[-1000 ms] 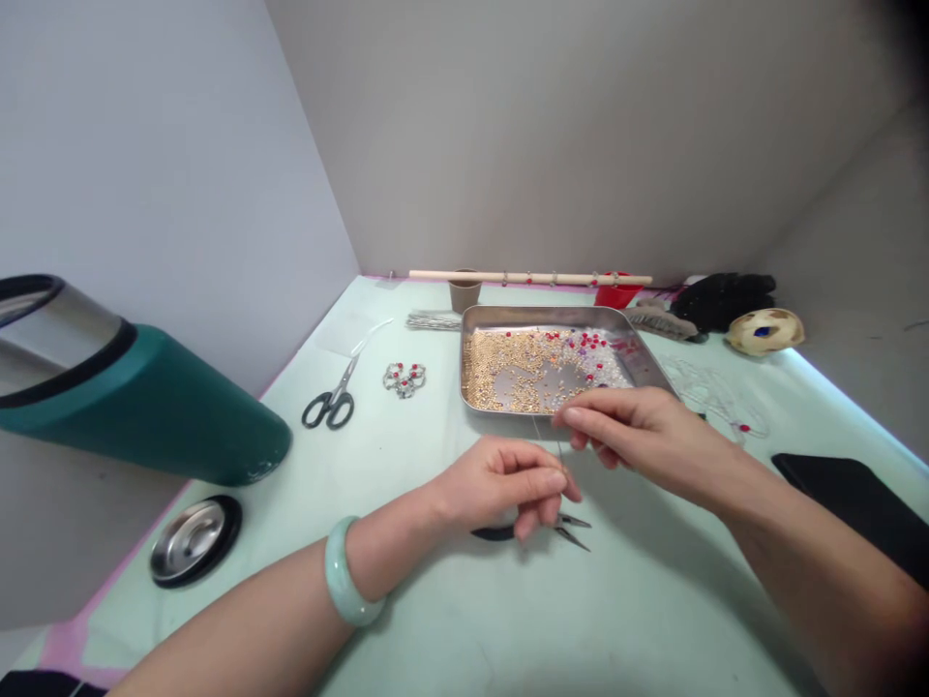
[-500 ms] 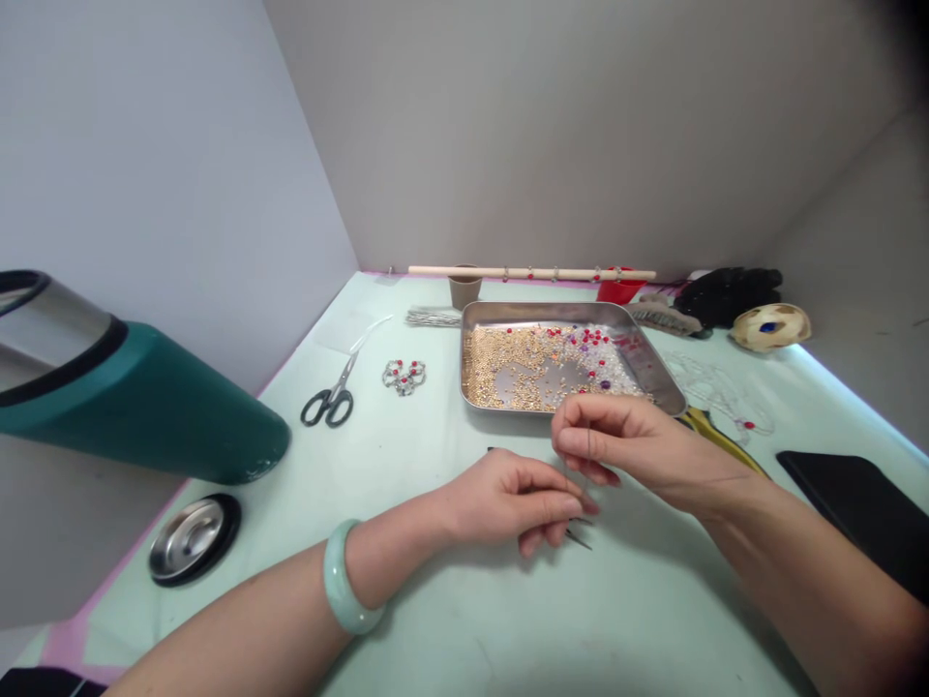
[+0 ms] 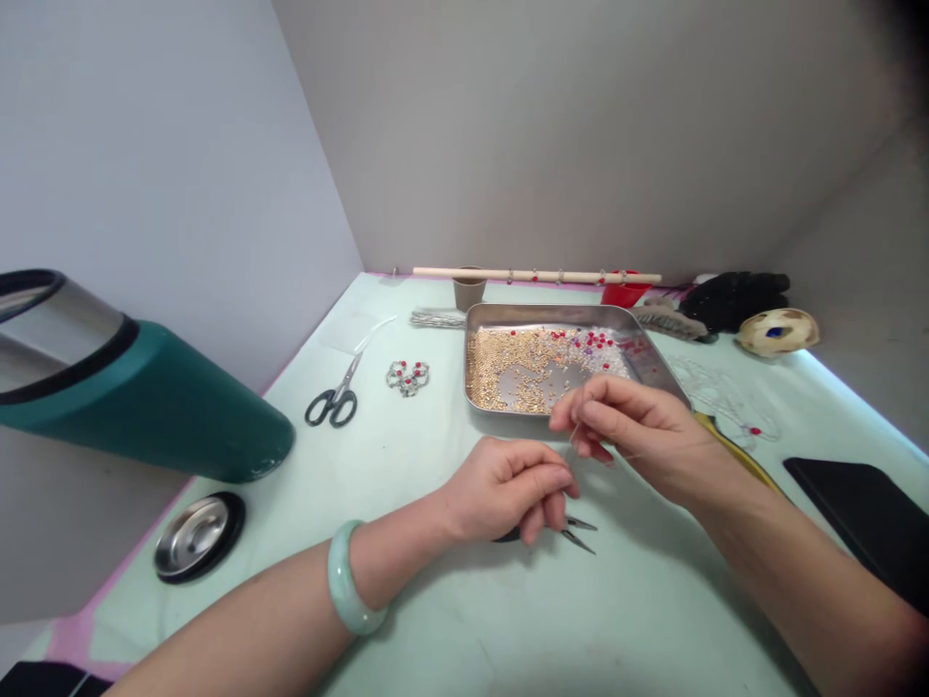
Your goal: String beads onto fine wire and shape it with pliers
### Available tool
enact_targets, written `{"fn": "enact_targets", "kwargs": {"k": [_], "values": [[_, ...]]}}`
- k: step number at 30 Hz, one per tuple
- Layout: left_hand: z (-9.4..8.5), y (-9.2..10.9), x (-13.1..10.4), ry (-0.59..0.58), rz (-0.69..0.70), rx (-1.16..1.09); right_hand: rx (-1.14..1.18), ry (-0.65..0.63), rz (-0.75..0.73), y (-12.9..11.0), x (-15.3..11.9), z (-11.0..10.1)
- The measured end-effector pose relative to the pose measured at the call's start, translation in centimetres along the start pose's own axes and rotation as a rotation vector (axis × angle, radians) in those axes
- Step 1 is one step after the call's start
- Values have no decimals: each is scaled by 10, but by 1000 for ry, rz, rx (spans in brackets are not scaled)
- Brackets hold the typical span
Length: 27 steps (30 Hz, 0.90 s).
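Note:
My left hand [image 3: 515,489], below a pale green bangle-wearing wrist's reach, pinches one part of a thin wire [image 3: 573,440]. My right hand [image 3: 628,421] is closed on the same fine wire, close to the front right of the metal tray [image 3: 508,415]. The wire spans the short gap between my fingertips; its ends are hard to see. Gold beads [image 3: 500,363] cover the tray's left side, with red and clear beads [image 3: 595,341] at the right. Under my left hand lie pliers [image 3: 579,534], jaws apart, their handles mostly hidden.
Black scissors [image 3: 332,407] and a red-beaded wire piece [image 3: 407,378] lie left of the tray. A green bottle [image 3: 181,407] and its lid [image 3: 195,537] stand farther left. Behind, a wooden stick [image 3: 486,274] rests on two cups. A black flat object [image 3: 856,513] lies right.
My left hand has risen slightly and my right hand has shifted a little right and up, both still pinching. More of the pliers shows. The whole view has moved slightly.

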<state>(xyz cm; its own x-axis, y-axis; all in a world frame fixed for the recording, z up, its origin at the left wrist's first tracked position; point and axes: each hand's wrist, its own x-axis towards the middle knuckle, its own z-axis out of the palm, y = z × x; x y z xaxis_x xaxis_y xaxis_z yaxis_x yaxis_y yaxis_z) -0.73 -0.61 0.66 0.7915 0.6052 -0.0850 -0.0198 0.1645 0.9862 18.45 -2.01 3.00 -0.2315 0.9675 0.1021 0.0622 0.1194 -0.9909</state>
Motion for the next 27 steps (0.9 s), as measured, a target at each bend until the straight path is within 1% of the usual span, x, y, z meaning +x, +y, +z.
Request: {"fn": "enact_targets", "kwargs": {"k": [2,5,7,8,9,10,12,14,17,20,22,25,27], "values": [[-1,0,1,46,20,-95,39,65,-81,4,0,4],[-3,-1,3,158,65,-213,33,182,-208,9,-3,14],[-6,-3,5,220,91,-266,-72,291,-273,10,-7,24],[-7,-5,6,244,102,-286,-171,341,-313,10,-9,28],[-9,-6,7,263,114,-303,-294,364,-376,9,-11,32],[-9,-8,7,278,125,-314,-424,360,-460,8,-13,36],[-10,-9,8,287,139,-326,-642,307,-622,6,-16,40],[-10,-9,9,284,139,-334,-747,272,-699,4,-16,41],[-8,-7,8,288,138,-365,-805,259,-722,6,-15,39],[-9,-6,8,292,132,-393,-862,217,-795,10,-13,35],[-11,-6,8,268,119,-411,-854,198,-801,10,-12,33],[-15,-6,9,207,122,-476,-784,157,-698,6,-10,29],[-18,-6,10,161,131,-541,-695,114,-564,3,-8,26]]}}
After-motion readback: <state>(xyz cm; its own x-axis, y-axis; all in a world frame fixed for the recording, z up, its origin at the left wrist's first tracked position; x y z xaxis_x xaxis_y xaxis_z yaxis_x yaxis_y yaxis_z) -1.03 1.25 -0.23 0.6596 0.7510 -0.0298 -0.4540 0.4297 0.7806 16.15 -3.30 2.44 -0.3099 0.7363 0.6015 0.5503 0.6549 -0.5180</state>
